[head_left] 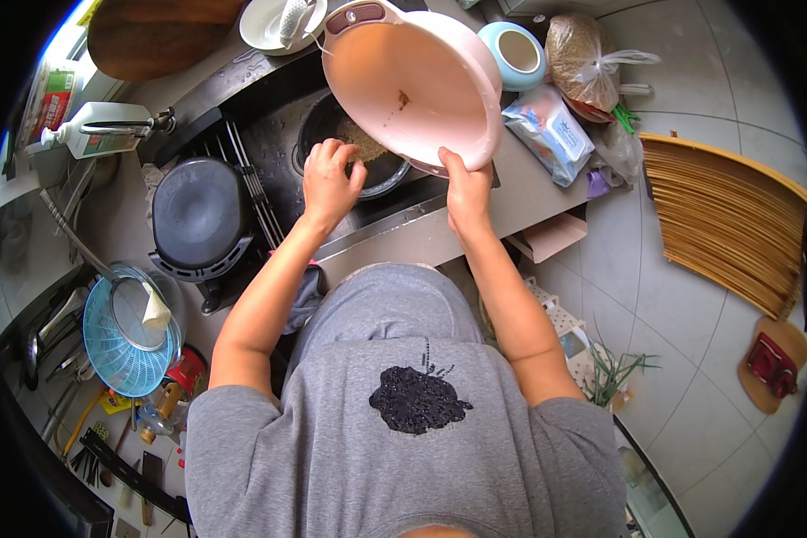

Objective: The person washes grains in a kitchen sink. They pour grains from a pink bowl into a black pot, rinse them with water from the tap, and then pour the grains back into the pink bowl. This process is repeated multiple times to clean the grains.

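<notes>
My right hand [468, 191] grips the lower rim of a pale pink plastic basin [437, 81], thumb over the edge. The basin is tilted with its inside towards me, and a small brown clump [402, 101] clings to its inner wall. Below it, a dark round vessel [389, 188] stands in the black sink [276, 101] and holds a tan, grainy material [370, 146]. Over the near left rim of this vessel hovers my left hand [333, 176]. Its fingers are loosely curled with the thumb apart, and I see nothing in them. The basin hides part of the vessel.
Left of the sink stand a dark air-fryer basket [198, 215] and a blue colander [124, 336]. A white bowl [272, 27] sits behind the sink. To the right are a light-blue jar [487, 57], a wipes pack [551, 138] and a tied bag of grains [578, 57].
</notes>
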